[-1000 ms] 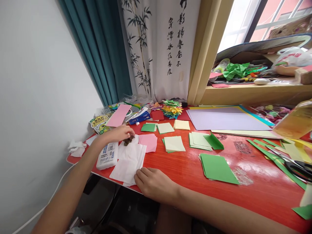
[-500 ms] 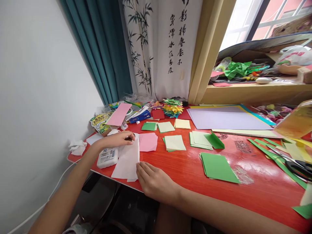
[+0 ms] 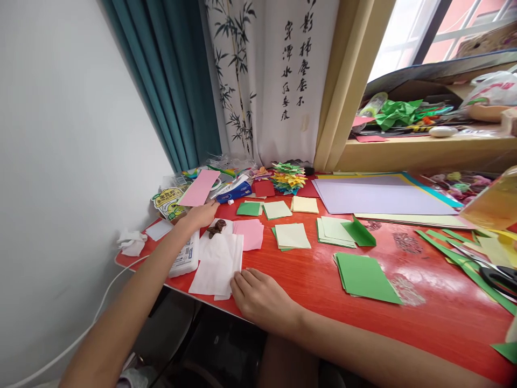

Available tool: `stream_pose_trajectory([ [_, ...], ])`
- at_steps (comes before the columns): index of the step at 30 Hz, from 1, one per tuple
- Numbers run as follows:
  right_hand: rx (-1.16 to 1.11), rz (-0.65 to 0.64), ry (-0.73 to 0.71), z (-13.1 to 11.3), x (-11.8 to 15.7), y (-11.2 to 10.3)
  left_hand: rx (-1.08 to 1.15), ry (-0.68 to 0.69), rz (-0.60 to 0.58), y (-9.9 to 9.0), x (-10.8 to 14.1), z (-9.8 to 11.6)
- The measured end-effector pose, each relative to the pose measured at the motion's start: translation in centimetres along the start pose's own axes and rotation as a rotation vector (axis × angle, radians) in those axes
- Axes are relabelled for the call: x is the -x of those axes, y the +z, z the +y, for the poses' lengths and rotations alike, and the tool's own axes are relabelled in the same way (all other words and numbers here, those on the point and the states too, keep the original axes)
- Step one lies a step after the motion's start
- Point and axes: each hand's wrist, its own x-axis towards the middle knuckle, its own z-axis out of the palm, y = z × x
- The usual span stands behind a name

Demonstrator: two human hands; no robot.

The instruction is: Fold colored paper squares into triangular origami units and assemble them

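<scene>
A folded white tissue (image 3: pixel 216 264) lies near the front left edge of the red table (image 3: pixel 307 291). My right hand (image 3: pixel 260 299) is closed at its right edge, fingertips pinching the border. On the tissue's upper part rests a small, shiny dark-brown object (image 3: pixel 217 228) whose kind I cannot make out. My left hand (image 3: pixel 202 215) reaches beyond it, fingers stretched toward a blue-and-white box (image 3: pixel 235 191) and a pink paper strip (image 3: pixel 200 187). It appears to hold nothing, though its fingers show only in part. My left forearm partly covers a white plastic pack (image 3: pixel 186 260).
Pink paper squares (image 3: pixel 249 234) lie beside the tissue. Several green and pale-yellow stacks, such as the green stack (image 3: pixel 367 277), spread rightward. Large lilac sheets (image 3: pixel 383 195) lie at the back. Black-handled scissors (image 3: pixel 498 277) and paper strips are at right. Crumpled tissue (image 3: pixel 132 242) sits at the left corner.
My left hand has left the brown object on the tissue and moved farther back, toward the blue-and-white box. My right hand stays at the tissue's edge. The view has shifted slightly.
</scene>
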Motion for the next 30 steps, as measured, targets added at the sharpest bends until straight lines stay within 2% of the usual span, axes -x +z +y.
stream_pose_trajectory([
  [5,0.01,-0.004,-0.003,0.0,0.1,0.1,-0.088,-0.115,0.039,0.9,-1.2,1.1],
  [11,0.0,-0.007,0.007,0.0,0.1,0.2,-0.146,-0.225,0.053,1.1,-1.7,1.4],
  [15,-0.016,-0.002,0.005,0.0,0.1,0.2,-0.158,-0.251,0.084,0.4,-1.4,2.1],
  [18,-0.012,-0.003,0.003,0.0,0.1,0.1,-0.159,-0.261,0.168,-1.0,0.2,3.2],
  [20,-0.01,0.0,0.003,0.0,0.1,0.2,-0.154,-0.255,0.242,-2.1,2.8,4.4],
  [22,-0.015,0.001,0.008,0.0,0.1,0.2,-0.132,-0.218,0.309,-2.9,7.2,5.9],
  [23,-0.024,-0.002,0.01,0.0,0.1,0.2,-0.049,-0.135,0.383,-3.0,9.8,6.8],
  [24,-0.039,-0.006,0.008,0.0,0.1,0.3,0.062,-0.055,0.402,-3.1,12.6,7.8],
  [25,-0.058,-0.01,0.002,0.1,0.1,0.3,0.188,0.022,0.361,-3.0,15.5,8.8],
  [27,-0.081,-0.021,-0.004,0.1,0.1,0.3,0.397,0.265,0.121,-2.7,20.4,10.8],
  [29,-0.063,-0.025,-0.003,0.1,0.1,0.3,0.495,0.523,-0.176,-2.4,23.8,12.3],
  [30,-0.045,-0.025,0.001,0.1,0.1,0.2,0.513,0.573,-0.237,-2.4,24.8,12.6],
])
